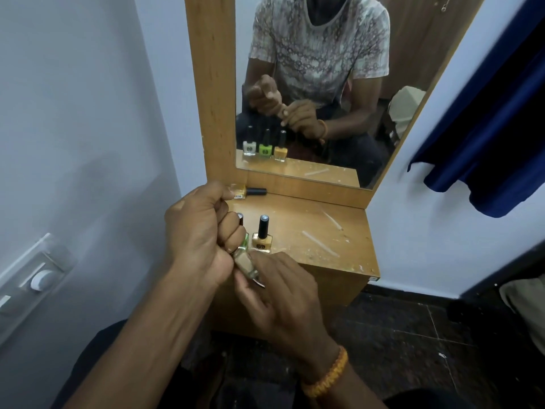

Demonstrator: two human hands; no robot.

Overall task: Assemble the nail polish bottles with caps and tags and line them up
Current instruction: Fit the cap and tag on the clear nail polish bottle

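My right hand [280, 290] holds a small pale nail polish bottle [246, 265] just above the front edge of the wooden shelf [318, 231]. My left hand [200, 234] is closed in a fist over the bottle's neck, so the cap is hidden inside it. Behind my fingers an orange bottle [262, 240] stands upright with a black cap on. A green bottle [244, 242] stands to its left, mostly covered by my left hand. A yellow capped bottle [246, 191] lies on its side at the back of the shelf.
A wood-framed mirror [324, 84] rises behind the shelf and reflects a white, a green and an orange bottle standing in a row. White paint streaks mark the shelf's right half. A blue curtain [486, 128] hangs at the right and a wall switch panel [38, 278] sits at the left.
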